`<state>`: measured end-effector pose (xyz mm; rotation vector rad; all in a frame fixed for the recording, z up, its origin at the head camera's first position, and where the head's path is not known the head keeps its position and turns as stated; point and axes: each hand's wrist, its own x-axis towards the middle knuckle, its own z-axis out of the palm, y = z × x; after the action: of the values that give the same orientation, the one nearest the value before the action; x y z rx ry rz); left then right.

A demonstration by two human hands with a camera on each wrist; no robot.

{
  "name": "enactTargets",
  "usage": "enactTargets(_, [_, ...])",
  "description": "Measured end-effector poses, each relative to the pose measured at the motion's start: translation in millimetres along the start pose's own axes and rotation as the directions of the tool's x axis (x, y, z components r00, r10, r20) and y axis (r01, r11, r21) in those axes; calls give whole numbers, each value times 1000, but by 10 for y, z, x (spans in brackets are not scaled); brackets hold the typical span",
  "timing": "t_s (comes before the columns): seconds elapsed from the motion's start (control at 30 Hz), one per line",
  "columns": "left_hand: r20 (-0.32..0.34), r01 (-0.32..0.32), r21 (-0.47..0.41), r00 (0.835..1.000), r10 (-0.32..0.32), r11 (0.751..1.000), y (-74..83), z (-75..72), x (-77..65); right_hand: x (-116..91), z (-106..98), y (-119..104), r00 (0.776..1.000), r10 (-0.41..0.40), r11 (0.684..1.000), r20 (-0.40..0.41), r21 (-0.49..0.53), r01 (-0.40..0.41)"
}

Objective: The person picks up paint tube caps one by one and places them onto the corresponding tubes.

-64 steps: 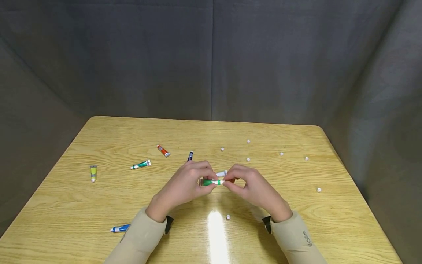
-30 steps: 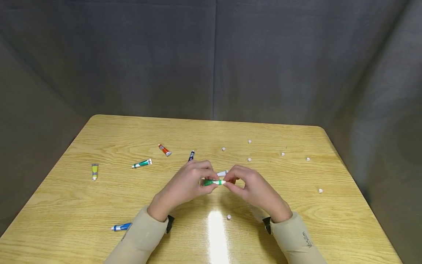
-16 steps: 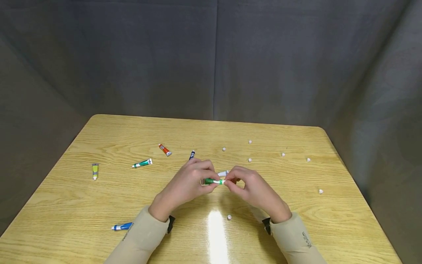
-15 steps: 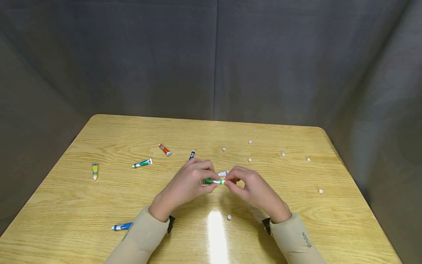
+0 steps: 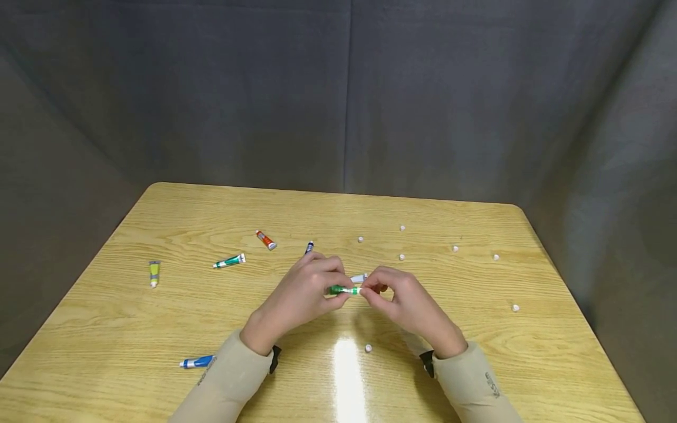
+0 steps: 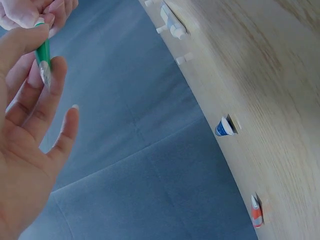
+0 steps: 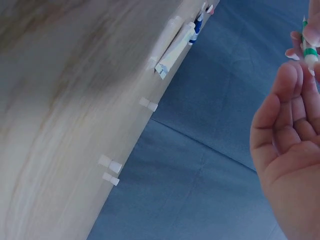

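- In the centre of the head view, a person's left hand [image 5: 304,291] pinches a green tube [image 5: 341,290] by its body, above the tabletop [image 5: 444,388].
- The right hand [image 5: 406,298], just right of centre, grips the same tube's white end between thumb and fingers.
- A white tube [image 5: 359,278] lies just behind the fingertips; a dark blue tube [image 5: 309,247] shows beyond the left hand.
- To the left lie a red tube [image 5: 266,239], a teal tube [image 5: 230,261] and a yellow-green tube [image 5: 154,274].
- At lower left, the left sleeve [image 5: 230,367] partly covers a blue tube [image 5: 197,362].
- Small white caps [image 5: 455,248] dot the right half; one sits at lower centre.
- A dark curtain [image 5: 338,94] fills the background.
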<state>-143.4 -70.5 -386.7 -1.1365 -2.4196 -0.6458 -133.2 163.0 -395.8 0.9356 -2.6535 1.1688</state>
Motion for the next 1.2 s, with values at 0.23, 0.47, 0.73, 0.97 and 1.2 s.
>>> enactTargets(0.23, [-4,37,-7,999,-37,999,-35,-49,9,0,-25,8,999,21,1000,-25,24,-20])
enactTargets(0.47, [-7,79,15,997,-79,997,-102,-200,94,-13,-83,65,1000,2,1000,-24,-5,-2])
enactTargets(0.73, [6,113,-37,994,-112,993,-230,-310,221,-43,-110,105,1000,-14,999,18,-50,15])
enactTargets(0.97, [35,178,-26,984,-177,984,-414,-277,271,-106,-80,154,996,-53,996,68,-71,58])
enactTargets(1.2, [106,268,10,958,-268,963,-630,-186,279,-175,-70,146,994,-58,995,95,-70,65])
